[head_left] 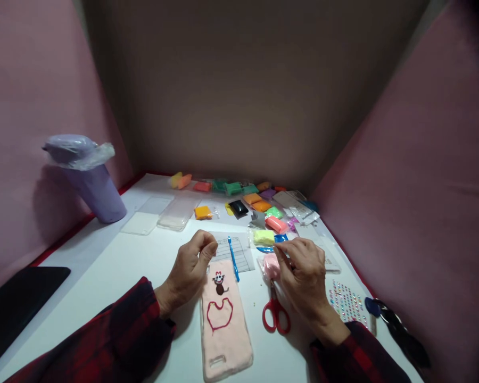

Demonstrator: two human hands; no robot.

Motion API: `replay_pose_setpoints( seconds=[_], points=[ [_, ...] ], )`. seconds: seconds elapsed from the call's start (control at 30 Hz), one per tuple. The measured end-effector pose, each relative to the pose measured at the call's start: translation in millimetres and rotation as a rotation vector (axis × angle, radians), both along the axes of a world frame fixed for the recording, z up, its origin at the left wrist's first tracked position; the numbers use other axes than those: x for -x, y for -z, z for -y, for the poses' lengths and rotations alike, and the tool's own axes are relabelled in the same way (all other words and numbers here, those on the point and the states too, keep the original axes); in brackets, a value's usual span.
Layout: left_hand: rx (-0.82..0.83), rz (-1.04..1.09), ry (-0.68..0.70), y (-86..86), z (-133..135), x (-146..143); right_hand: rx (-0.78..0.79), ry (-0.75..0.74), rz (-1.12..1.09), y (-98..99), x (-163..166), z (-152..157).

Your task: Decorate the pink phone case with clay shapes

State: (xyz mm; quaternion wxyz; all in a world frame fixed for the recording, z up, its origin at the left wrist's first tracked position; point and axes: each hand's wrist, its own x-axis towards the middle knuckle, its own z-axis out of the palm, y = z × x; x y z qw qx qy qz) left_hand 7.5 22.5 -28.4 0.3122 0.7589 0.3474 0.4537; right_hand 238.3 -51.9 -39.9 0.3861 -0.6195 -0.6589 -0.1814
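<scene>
Lying flat on the white table [115,255], the pink phone case [224,319] sits between the two hands, its long axis running away from the person. Its surface carries a small brown figure [219,283] near the far end and a red heart outline [219,314] just below that figure. Left hand [191,266]: raised just above the far left corner of the case, fingertips pinched together; whether anything is held between them cannot be told. Right hand [301,274]: right of the case, fingers curled with thumb and forefinger closed, resting against a lump of pink clay [270,266] in a clear wrapper. The two hands are apart, one on each side of the case. A blue modelling tool [233,258] lies just beyond the case's far right corner, across a printed sheet [239,252]. Red-handled scissors [276,314] lie right of the case, under the right hand. Beyond the hands, a pale yellow clay block [263,236] and further coloured clay packets [239,198] are spread toward the back wall. Two clear cases [163,215] lie at far left, near a purple tumbler [91,178] covered with plastic film. A sheet of stick-on gems [347,303] lies at the right edge.
</scene>
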Motion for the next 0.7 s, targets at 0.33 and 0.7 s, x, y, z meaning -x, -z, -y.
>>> replay_pose_setpoints(
  seconds=[0.33, 0.7],
  points=[
    [-0.016, 0.012, 0.002, -0.8, 0.1, 0.0, 0.006, 0.007, 0.006, 1.7, -1.1, 0.1],
    [-0.006, 0.029, -0.041, 1.8, -2.5, -3.7, -0.016, 0.007, 0.008, 2.9, -1.1, 0.0]
  ],
)
